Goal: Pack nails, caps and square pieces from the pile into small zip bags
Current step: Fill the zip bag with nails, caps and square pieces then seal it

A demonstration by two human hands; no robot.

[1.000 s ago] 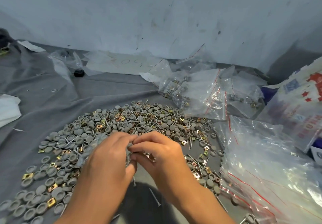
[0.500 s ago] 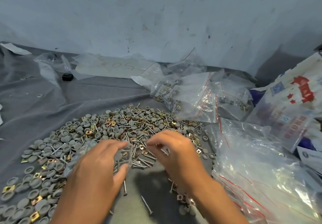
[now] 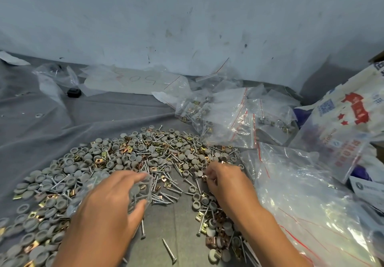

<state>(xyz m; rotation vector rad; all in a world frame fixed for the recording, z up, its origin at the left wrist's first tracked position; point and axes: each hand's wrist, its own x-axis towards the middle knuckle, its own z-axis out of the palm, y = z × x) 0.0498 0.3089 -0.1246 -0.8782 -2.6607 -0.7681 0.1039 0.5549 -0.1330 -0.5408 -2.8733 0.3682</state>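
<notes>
A wide pile (image 3: pixel 145 152) of grey round caps, silver nails and brass square pieces spreads over the grey cloth (image 3: pixel 52 125). My left hand (image 3: pixel 110 200) holds a small clear zip bag (image 3: pixel 141 190) between thumb and fingers; a grey cap and a brass piece show inside it. My right hand (image 3: pixel 226 181) reaches into the right part of the pile, its fingertips pinching at a brass square piece (image 3: pixel 204 177). Loose nails (image 3: pixel 164 196) lie between the two hands.
Filled small zip bags (image 3: pixel 228 119) lie behind the pile on the right. A big heap of clear zip bags (image 3: pixel 307 200) lies at the right. A printed white bag (image 3: pixel 345 121) stands beyond it. Empty plastic sheets (image 3: pixel 124 79) and a black piece (image 3: pixel 74 92) lie by the wall.
The two hands were together over the bag a second ago. Now they have parted: my right hand has moved right into the pile, and my left hand keeps the bag.
</notes>
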